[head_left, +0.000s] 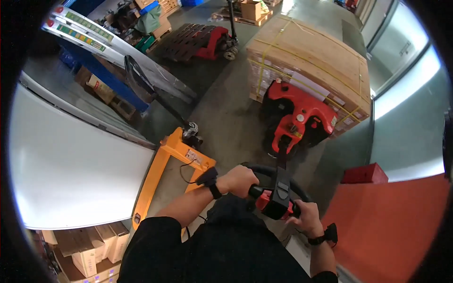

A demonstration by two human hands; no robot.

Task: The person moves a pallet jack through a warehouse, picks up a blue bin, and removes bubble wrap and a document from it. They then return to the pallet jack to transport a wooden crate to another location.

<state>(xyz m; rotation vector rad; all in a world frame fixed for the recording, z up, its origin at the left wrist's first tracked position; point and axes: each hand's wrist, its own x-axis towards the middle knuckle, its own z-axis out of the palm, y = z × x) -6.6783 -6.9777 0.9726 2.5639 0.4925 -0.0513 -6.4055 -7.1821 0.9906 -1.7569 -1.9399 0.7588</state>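
Both my hands grip the control handle (279, 193) of a red electric pallet truck (302, 113). My left hand (239, 181) is wrapped round the left black grip, and my right hand (309, 218) is closed round the right one. From the black and red handle head, the tiller runs forward to the truck's red body. Right against that body stands a large strapped cardboard crate (311, 52) with yellow bands. The truck's forks are hidden by the crate. A dark device is strapped to each of my wrists.
Close on my left stands an orange hand pallet truck (186, 153) with a black handle. Ahead lies a red pallet truck with a dark slatted platform (188, 43). Glass panels (410, 113) and a red box (364, 173) line the right. Cardboard boxes (89, 252) sit at lower left.
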